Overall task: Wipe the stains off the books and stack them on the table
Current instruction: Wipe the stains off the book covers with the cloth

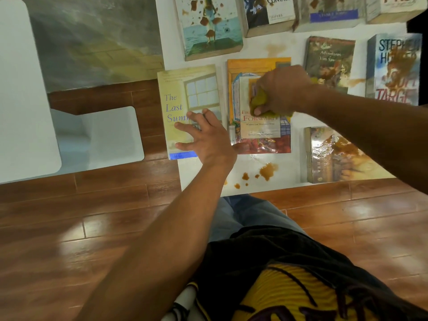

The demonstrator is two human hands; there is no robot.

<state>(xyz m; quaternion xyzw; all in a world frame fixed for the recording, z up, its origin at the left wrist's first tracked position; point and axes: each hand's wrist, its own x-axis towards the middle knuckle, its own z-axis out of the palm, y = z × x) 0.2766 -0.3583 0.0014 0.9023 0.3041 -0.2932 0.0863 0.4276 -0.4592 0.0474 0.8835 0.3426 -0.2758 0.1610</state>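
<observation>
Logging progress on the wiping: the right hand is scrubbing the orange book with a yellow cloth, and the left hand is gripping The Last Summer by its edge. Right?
Not quite. In the head view the left hand lies flat and open on The Last Summer, fingers spread, not gripping its edge. The rest holds: the right hand presses the yellow cloth on the orange book.

White table [294, 163] with stained paperbacks laid flat. Right hand [281, 89] grips a yellow-green cloth [258, 101], pressed onto the orange-covered book [259, 135] (title partly hidden — "FORWARD" legible). Left hand [203, 135], fingers spread, rests on "The Last Summer" book [178, 100] just beside it. Brown spill spots [267, 171] on the table's near edge — wood floor [92, 216] below.
</observation>
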